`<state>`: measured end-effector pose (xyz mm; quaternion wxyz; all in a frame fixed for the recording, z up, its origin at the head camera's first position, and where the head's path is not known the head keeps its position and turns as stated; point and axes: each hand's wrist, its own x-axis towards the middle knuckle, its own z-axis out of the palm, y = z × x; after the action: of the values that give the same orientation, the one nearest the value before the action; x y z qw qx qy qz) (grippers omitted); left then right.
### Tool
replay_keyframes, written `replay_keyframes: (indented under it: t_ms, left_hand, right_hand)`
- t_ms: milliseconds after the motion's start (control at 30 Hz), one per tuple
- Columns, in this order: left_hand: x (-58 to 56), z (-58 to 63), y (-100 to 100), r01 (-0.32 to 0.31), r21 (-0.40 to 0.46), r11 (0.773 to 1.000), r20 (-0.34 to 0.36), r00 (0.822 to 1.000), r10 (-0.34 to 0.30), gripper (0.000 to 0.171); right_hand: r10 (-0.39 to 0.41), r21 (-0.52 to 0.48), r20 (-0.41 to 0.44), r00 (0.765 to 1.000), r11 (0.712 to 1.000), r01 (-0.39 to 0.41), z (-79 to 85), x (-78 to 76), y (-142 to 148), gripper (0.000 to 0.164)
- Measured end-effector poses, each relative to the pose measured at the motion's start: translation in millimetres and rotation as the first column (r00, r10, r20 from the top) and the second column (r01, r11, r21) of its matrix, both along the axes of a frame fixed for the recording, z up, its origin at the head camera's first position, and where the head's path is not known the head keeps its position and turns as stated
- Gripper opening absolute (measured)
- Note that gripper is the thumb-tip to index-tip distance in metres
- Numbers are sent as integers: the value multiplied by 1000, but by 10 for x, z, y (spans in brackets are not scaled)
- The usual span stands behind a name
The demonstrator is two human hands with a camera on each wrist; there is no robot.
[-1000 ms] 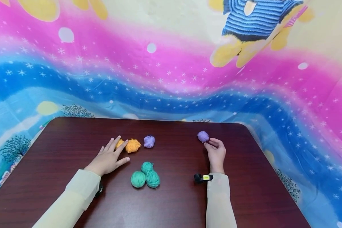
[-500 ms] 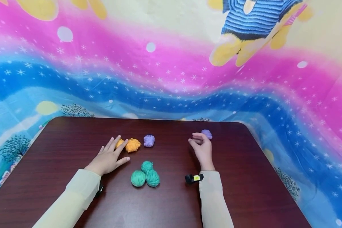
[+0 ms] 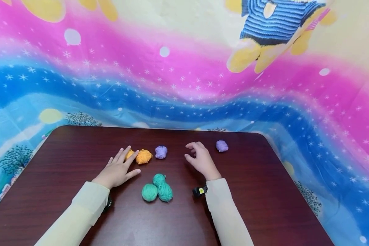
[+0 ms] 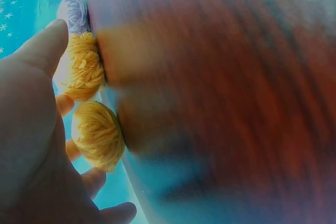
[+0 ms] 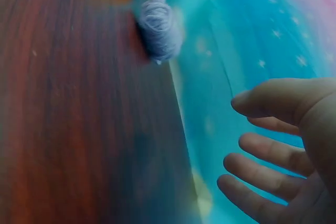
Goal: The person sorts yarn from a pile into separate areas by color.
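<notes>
Green yarn, 3 lumps bunched up, sits on the dark table. L hand: beyond & left of green yarn, fingers straight & spread wide, gripping nothing; fingertips at orange balls, can't tell if actually touching. Those 2 lie side by side, beyond green yarn & a bit L. Purple ball is straight beyond green yarn, just R of the orange pair. R hand: beyond & right of green yarn, fingers loosely bent, thumb apart, nothing held. 2nd purple ball lies farther R of green yarn, past R hand. Black wrist cam by R cuff, R of green yarn. Printed cloth hangs well beyond green yarn, w/ snowflakes.
</notes>
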<state>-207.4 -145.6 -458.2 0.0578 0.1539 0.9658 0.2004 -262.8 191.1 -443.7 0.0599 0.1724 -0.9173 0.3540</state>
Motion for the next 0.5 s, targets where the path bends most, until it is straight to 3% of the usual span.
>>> replay_keyframes:
  t_ms: [133, 300, 500]
  left_hand:
    - [-1, -9, -9, 1, 1, 1000, -6, 1000, -1, 77]
    - [-4, -22, -14, 0, 1, 1000, -8, 1000, 0, 77]
    - [1, -28, -16, 1, 1, 1000, -12, 1000, -1, 76]
  right_hand:
    - [98, 186, 3, 995, 978, -97, 119, -83, -114, 37]
    - [228, 380, 4, 974, 900, -213, 242, -187, -280, 44]
    - [284, 506, 43, 958, 820, -266, 281, -294, -448, 50]
